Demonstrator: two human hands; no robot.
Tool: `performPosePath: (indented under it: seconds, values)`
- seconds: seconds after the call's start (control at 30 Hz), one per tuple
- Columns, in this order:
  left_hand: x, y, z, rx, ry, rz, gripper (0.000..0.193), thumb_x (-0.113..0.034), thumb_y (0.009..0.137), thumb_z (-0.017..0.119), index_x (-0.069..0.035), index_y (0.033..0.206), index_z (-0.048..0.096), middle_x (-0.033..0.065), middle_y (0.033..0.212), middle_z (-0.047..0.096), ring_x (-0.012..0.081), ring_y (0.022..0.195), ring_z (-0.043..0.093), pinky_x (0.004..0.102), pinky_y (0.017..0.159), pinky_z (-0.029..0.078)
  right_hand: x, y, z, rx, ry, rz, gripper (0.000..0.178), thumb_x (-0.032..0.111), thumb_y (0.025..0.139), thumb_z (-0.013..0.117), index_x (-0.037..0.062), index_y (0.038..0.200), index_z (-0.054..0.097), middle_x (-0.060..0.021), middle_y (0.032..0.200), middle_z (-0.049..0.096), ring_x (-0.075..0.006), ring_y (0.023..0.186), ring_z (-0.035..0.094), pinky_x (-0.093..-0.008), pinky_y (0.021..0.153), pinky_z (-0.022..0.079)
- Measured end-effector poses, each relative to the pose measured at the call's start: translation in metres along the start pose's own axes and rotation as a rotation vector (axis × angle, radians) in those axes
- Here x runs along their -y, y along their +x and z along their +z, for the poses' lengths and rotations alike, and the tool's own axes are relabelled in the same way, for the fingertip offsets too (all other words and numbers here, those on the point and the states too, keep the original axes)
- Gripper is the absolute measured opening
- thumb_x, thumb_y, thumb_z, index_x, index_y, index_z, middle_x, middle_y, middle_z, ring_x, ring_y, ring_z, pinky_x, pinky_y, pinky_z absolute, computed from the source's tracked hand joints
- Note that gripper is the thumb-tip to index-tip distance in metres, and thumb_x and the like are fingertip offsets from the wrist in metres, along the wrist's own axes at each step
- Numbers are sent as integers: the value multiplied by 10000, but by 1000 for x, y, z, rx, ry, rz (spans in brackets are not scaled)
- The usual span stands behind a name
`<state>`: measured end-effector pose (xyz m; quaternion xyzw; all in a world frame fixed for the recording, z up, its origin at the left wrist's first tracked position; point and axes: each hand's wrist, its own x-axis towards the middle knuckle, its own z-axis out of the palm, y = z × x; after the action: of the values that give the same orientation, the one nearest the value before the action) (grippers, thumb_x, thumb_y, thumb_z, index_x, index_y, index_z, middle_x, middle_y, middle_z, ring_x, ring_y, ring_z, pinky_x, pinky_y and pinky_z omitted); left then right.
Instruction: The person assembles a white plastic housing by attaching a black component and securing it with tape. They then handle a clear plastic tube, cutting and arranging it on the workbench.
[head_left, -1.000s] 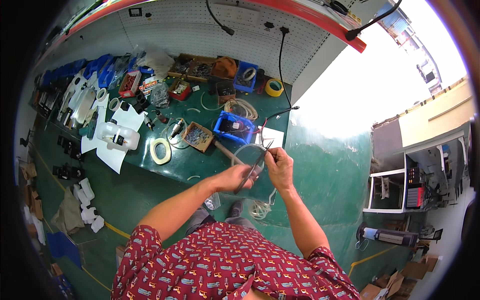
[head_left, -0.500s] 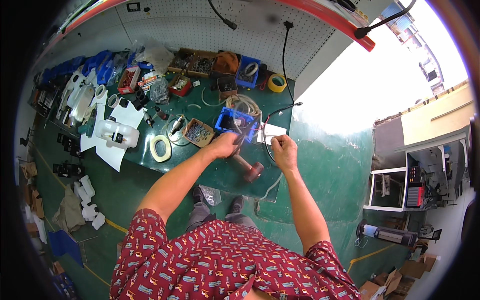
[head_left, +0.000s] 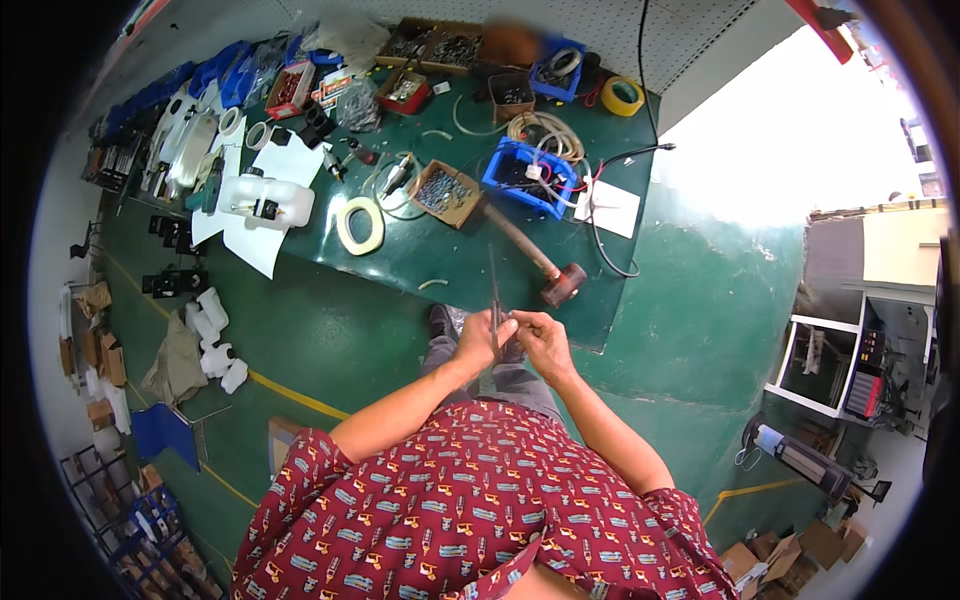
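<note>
My left hand (head_left: 481, 342) is closed around a long, thin, dark metal tool (head_left: 494, 290), seen almost edge-on, so its exact kind is unclear. Its narrow end points away from me, toward the table. Fingertips pinched, my right hand (head_left: 544, 345) meets the left just in front of my body, off the table's near edge. Whatever sits between the right fingertips is too small and covered to make out. Beyond the hands, a hammer (head_left: 563, 285) with a wooden handle and a heavy reddish-brown head lies on the green table (head_left: 400, 262), touched by neither hand.
Past the hammer stand a cardboard box of small metal parts (head_left: 447, 194) and a blue bin (head_left: 527, 178) with tubing and wires. White paper (head_left: 608, 207) and a black cable lie to its right. A tape roll (head_left: 360, 226) and a white plastic tank (head_left: 265, 199) are leftward.
Both hands have drawn back from over the table toward my body and come together. The dark tool came along in my left hand. The view has shifted, and the hammer is now fully uncovered.
</note>
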<state>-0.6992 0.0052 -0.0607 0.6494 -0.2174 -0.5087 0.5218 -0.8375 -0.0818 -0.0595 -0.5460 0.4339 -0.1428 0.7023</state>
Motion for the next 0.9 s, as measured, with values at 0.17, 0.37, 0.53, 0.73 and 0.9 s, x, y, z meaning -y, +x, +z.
performPosePath:
  seconds: [0.17, 0.37, 0.53, 0.73, 0.9]
  values:
    - [43, -21, -21, -198, 42, -111, 207, -201, 975, 719, -35, 866, 662, -34, 696, 598, 59, 602, 506, 259, 524, 400, -35, 4, 37, 98, -51, 25, 283, -5, 949, 618, -40, 1223, 682, -20, 885, 669, -99, 771, 633, -266, 664, 528]
    - [102, 4, -42, -599, -17, -24, 176, -148, 885, 738, -15, 823, 642, 4, 685, 625, 102, 628, 572, 307, 570, 467, -62, 10, 34, 255, -394, -90, 299, 104, 866, 672, -36, 1130, 691, -112, 861, 719, -195, 766, 664, -347, 685, 528]
    - [131, 38, -55, -819, -51, 31, 132, -112, 908, 734, -32, 847, 648, -4, 707, 615, 83, 618, 545, 278, 562, 439, -58, -7, -11, 313, -576, 100, 281, 201, 839, 659, -8, 1016, 718, -243, 917, 736, -393, 874, 731, -445, 803, 569]
    - [135, 57, -61, -965, 112, -61, 260, -163, 855, 811, -10, 768, 620, 50, 674, 634, 147, 632, 583, 360, 614, 490, -75, -38, -74, 261, -442, 256, 217, 124, 869, 650, -53, 981, 706, -73, 777, 687, -117, 697, 605, -312, 633, 512]
    - [136, 64, -56, -983, 179, -25, 212, -113, 878, 730, -31, 731, 601, 30, 653, 616, 139, 605, 566, 354, 578, 462, -76, -57, -122, 158, -406, 260, 213, 161, 913, 680, -41, 970, 718, -34, 751, 669, -103, 695, 586, -309, 628, 503]
